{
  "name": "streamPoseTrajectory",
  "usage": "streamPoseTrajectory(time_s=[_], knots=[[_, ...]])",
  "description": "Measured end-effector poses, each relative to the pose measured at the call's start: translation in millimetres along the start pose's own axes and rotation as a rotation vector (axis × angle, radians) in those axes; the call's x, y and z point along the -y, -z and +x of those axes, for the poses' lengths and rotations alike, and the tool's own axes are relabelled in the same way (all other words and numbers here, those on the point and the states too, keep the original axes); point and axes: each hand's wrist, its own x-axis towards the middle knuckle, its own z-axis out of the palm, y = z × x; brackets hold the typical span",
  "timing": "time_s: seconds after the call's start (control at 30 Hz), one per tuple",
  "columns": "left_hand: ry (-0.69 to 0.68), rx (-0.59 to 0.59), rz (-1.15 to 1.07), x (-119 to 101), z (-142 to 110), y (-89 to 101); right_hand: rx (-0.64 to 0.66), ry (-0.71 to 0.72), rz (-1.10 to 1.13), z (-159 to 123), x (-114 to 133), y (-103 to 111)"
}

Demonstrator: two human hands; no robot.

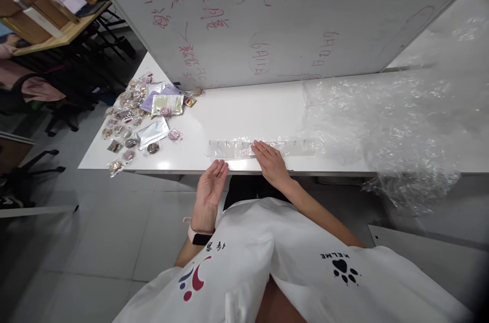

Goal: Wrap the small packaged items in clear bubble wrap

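Note:
A strip of clear plastic air-cushion wrap (229,149) lies flat along the front of the white table. My right hand (272,162) rests on the strip, palm down with the fingers stretched out. Just in front of the table edge, my left hand (212,185) is turned palm up, fingers extended and nothing in it. At its right end the strip runs up to a big heap of crumpled clear plastic (344,124).
On the table's left lie several small wrapped items (130,143), a silver pouch (153,132) and a green pouch (168,104). A whiteboard (237,58) with red writing stands behind. The plastic hangs over the front edge. A seated person (34,83) is at the far left.

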Motion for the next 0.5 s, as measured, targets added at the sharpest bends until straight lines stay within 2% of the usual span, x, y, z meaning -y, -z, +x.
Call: streamPoseTrajectory(time_s=[0.13, 0.23, 0.3, 0.4, 0.5], knots=[[0.138, 0.056, -0.021, -2.0, 15.7, -14.7, -0.018, 0.007, -0.008, 0.0, 0.7, 1.0], [0.099, 0.103, 0.019, 5.9, 39.5, -33.7, -0.009, 0.004, -0.007, 0.5, 0.2, 1.8], [-0.040, 0.108, 0.069, 20.4, 52.4, -44.2, 0.011, 0.001, -0.002, 1.1, -0.8, 2.7], [-0.382, 0.094, 0.242, 54.4, 59.8, -52.4, 0.027, 0.009, 0.019, 2.2, -2.0, 4.6], [-0.654, 0.151, 0.654, 87.3, 58.5, -55.6, 0.005, 0.010, 0.059, 3.1, -1.8, 4.9]])
